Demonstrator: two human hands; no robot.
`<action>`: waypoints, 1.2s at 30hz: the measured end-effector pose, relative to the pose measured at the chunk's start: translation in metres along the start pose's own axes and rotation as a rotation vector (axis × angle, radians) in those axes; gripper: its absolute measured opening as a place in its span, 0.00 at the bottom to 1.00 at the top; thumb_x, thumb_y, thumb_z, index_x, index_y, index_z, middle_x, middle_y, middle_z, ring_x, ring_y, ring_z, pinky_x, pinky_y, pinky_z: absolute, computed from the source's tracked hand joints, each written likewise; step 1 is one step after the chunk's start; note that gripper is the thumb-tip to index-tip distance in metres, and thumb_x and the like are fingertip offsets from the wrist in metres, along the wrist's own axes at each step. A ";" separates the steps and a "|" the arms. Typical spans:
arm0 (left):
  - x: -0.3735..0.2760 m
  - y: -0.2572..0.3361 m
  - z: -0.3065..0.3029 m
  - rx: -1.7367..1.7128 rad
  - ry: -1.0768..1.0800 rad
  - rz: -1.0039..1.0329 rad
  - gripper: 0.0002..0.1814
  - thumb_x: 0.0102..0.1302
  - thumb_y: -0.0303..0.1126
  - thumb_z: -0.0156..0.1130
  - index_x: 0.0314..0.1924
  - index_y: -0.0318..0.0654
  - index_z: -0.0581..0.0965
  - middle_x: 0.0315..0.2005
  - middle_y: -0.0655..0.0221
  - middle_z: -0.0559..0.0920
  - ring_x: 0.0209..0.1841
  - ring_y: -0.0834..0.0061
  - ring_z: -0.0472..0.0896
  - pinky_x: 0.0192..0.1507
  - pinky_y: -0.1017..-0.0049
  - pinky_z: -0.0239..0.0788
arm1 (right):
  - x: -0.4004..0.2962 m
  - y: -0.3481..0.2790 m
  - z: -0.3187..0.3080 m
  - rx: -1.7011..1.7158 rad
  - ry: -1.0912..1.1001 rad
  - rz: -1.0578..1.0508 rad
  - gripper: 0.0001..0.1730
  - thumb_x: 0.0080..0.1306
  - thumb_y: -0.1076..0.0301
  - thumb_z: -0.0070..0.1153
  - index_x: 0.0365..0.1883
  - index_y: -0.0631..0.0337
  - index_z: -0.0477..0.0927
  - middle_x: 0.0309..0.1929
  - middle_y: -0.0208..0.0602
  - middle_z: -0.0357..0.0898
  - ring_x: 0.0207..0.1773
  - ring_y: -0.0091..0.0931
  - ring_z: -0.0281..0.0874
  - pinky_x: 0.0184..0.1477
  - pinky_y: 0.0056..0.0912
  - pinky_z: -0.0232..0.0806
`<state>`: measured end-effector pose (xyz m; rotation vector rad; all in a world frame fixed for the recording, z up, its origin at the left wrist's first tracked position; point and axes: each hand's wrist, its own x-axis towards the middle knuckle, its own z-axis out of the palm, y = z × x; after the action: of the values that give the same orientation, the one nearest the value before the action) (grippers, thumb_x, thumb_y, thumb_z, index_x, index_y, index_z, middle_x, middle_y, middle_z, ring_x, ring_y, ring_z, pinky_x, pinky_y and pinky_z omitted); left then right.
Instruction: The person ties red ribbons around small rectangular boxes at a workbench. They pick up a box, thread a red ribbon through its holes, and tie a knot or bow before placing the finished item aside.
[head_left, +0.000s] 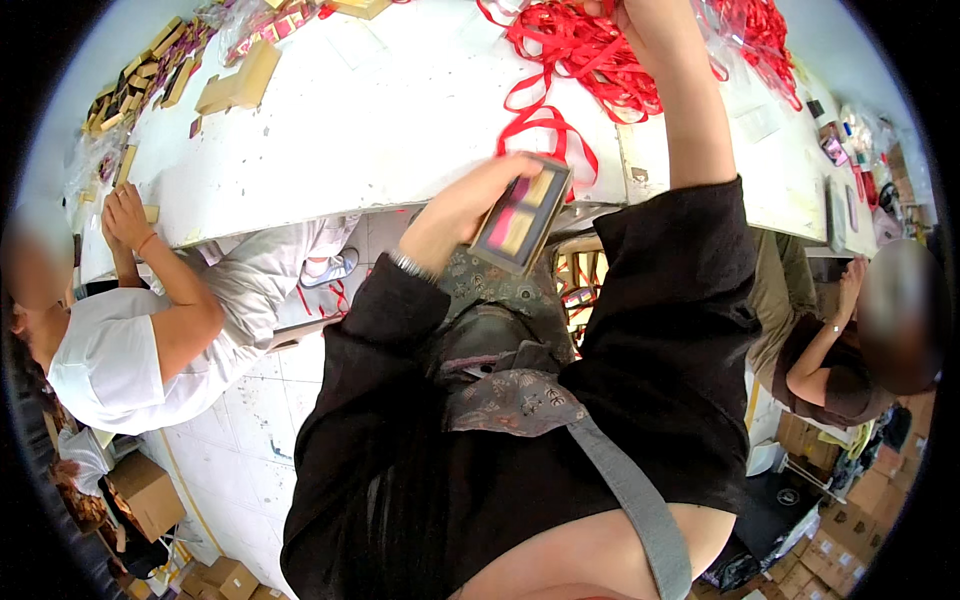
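Note:
My left hand (469, 199) grips a small, shallow box (523, 213) with a dark insert and pink and gold pieces showing in it. I hold it tilted over my lap, just off the front edge of the white table (375, 142). At the top of the view, my right hand (641, 26) reaches into a tangled pile of red ribbon (592, 64). Its fingertips touch the ribbon, partly cut off by the picture's rim, so their grip is unclear. Loose ribbon loops (551, 124) trail from the pile down behind the box.
Gold boxes (124, 97) crowd the table's far left, with open box parts (240, 82) nearer. More red ribbon (754, 37) lies in plastic at the right. A person in a white shirt (112, 360) sits left, another in dark clothes (832, 375) right. Ribboned boxes (577, 292) show below the table.

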<state>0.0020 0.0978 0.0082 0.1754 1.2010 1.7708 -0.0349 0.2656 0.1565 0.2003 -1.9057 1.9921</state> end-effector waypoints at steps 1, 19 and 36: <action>0.009 0.005 -0.001 0.072 0.159 -0.008 0.20 0.64 0.38 0.44 0.45 0.28 0.74 0.35 0.56 0.82 0.36 0.70 0.82 0.37 0.70 0.77 | -0.003 0.012 0.005 -0.010 -0.045 0.028 0.08 0.67 0.69 0.52 0.39 0.64 0.79 0.25 0.27 0.78 0.23 0.15 0.71 0.27 0.15 0.63; -0.047 0.012 -0.015 0.337 0.638 0.520 0.27 0.69 0.36 0.44 0.66 0.37 0.57 0.42 0.65 0.74 0.40 0.78 0.74 0.45 0.78 0.66 | -0.056 0.018 0.031 -0.159 -0.201 0.018 0.10 0.68 0.71 0.50 0.42 0.68 0.77 0.36 0.36 0.81 0.43 0.25 0.80 0.47 0.26 0.71; -0.055 0.030 -0.007 -0.457 0.374 0.739 0.26 0.65 0.45 0.53 0.57 0.36 0.67 0.41 0.65 0.76 0.39 0.76 0.77 0.43 0.74 0.72 | -0.167 0.098 0.026 0.350 -0.455 0.340 0.22 0.63 0.72 0.56 0.54 0.66 0.68 0.42 0.32 0.77 0.43 0.23 0.75 0.51 0.28 0.66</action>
<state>0.0085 0.0495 0.0482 0.0096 1.0045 2.7773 0.0795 0.2108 0.0082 0.4867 -1.9275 2.6974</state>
